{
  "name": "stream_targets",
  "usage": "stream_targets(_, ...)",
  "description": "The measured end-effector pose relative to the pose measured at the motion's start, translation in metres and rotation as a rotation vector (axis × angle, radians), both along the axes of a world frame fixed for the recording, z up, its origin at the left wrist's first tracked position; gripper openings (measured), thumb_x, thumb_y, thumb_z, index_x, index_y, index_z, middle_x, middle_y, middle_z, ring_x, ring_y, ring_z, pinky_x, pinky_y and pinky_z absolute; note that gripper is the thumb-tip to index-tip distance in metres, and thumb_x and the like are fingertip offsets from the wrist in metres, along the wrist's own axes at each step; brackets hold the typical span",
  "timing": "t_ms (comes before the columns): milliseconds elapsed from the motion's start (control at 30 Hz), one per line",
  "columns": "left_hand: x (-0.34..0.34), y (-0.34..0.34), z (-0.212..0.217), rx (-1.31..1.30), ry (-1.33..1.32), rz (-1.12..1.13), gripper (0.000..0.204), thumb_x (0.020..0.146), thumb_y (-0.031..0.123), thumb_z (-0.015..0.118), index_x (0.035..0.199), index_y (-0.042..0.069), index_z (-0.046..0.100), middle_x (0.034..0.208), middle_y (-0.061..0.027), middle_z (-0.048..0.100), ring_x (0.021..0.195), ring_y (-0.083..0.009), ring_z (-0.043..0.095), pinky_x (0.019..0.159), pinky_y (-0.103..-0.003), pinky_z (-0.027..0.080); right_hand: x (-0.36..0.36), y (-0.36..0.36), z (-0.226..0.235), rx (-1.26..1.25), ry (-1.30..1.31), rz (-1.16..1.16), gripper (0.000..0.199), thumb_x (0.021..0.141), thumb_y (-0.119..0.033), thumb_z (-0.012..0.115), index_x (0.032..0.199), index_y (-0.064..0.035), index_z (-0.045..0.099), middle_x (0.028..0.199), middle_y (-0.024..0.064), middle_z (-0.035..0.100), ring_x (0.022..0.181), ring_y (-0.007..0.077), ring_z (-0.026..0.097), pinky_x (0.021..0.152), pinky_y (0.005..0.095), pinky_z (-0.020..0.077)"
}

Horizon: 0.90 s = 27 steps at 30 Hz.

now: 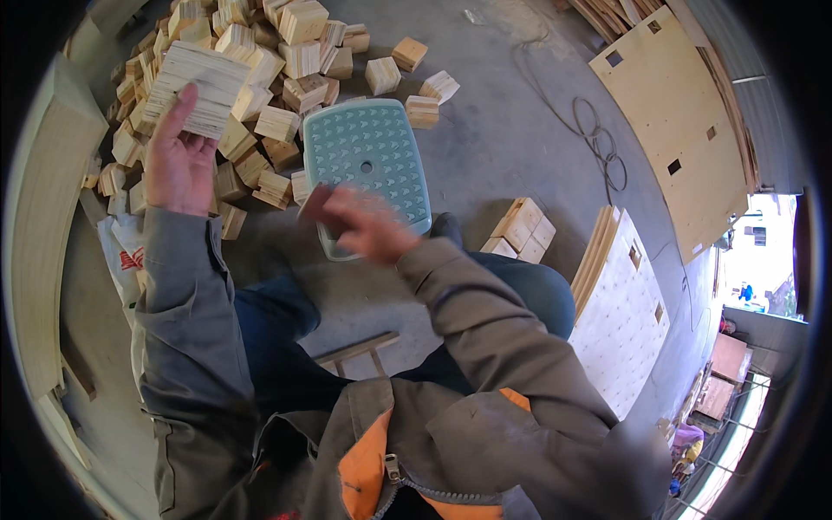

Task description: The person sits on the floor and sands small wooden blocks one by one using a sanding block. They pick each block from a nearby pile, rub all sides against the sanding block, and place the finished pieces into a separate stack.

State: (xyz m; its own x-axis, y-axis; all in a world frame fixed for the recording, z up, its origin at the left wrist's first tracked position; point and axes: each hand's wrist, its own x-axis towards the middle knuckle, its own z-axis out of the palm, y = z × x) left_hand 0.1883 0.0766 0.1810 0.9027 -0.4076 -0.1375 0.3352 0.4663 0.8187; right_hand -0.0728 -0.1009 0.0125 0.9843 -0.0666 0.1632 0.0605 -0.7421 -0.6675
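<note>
While a tall wooden panel (52, 199) stands at your far left, a white bag (121, 260) slumps next to it; its contents don't show. Your left hand (182, 169) grasps a block (198, 87), thumb across its striped face, lifted in front of a heap (277, 126) of loose blocks on the floor. The stool (368, 139), pale green with a hole in its top, sits right of the heap. Your right hand (373, 227), blurred, seems to be gripping a flat brown piece (315, 204) over the stool's near edge, apart from the block. Farther right, a few blocks sit squarely together in a small stack (522, 229), beside leaning boards (620, 312).

As for progress, you look midway through handling this one block: it's up in your grip and not yet set down. Many lie loose, few are stacked; whether the loose ones are finished or waiting, I can't tell. The bag is the only clear container.
</note>
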Motion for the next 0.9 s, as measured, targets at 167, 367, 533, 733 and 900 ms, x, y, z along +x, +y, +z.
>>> stream_targets(167, 0.007, 0.015, -0.003, 0.068, 0.008, 0.027, 0.048, 0.096, 0.031, 0.084, 0.136, 0.011, 0.067, 0.132, -0.0026, 0.071, 0.121, -0.0168, 0.065, 0.104, -0.037, 0.049, -0.038, -0.166, 0.017, 0.341, 0.190, -1.153, 0.041, 0.085, -0.014, 0.078, 0.123, 0.0008, 0.073, 0.118, 0.0168, 0.076, 0.110, 0.0263, 0.071, 0.097, 0.0456, 0.0570)
stream_targets(367, 0.001, 0.014, 0.010, 0.038, 0.042, 0.040, 0.050, 0.095, 0.031, 0.085, 0.136, 0.010, 0.066, 0.131, -0.0025, 0.071, 0.119, -0.0162, 0.065, 0.103, -0.035, 0.049, -0.030, -0.108, 0.006, 0.039, -0.128, -0.846, 0.059, 0.083, -0.017, 0.085, 0.135, 0.0032, 0.066, 0.127, 0.0218, 0.070, 0.120, 0.0347, 0.067, 0.106, 0.0448, 0.0530)
stream_targets(533, -0.003, 0.008, -0.001, 0.129, 0.051, 0.005, 0.050, 0.098, 0.034, 0.081, 0.140, 0.014, 0.064, 0.132, -0.0023, 0.071, 0.120, -0.0189, 0.064, 0.101, -0.039, 0.050, -0.008, -0.027, 0.003, -0.007, -0.200, -0.430, 0.074, 0.077, -0.012, 0.089, 0.144, -0.0018, 0.059, 0.149, 0.0297, 0.057, 0.133, 0.0510, 0.057, 0.114, 0.0540, 0.0475)
stream_targets(733, -0.010, 0.006, 0.002, 0.088, 0.049, -0.022, 0.049, 0.099, 0.033, 0.080, 0.141, 0.014, 0.063, 0.134, -0.0020, 0.070, 0.122, -0.0196, 0.065, 0.101, -0.039, 0.050, 0.015, 0.028, 0.028, 0.027, -0.043, -0.042, 0.070, 0.081, -0.014, 0.087, 0.145, -0.0062, 0.061, 0.156, 0.0233, 0.053, 0.140, 0.0454, 0.054, 0.119, 0.0493, 0.0441)
stream_targets(900, -0.015, 0.002, 0.005, 0.085, 0.056, -0.016, 0.049, 0.098, 0.031, 0.081, 0.140, 0.012, 0.064, 0.134, -0.0028, 0.070, 0.121, -0.0192, 0.065, 0.103, -0.038, 0.051, 0.039, -0.008, 0.005, -0.067, -0.060, -0.042, 0.057, 0.079, -0.012, 0.081, 0.135, -0.0106, 0.069, 0.154, 0.0191, 0.058, 0.137, 0.0405, 0.058, 0.116, 0.0480, 0.0475)
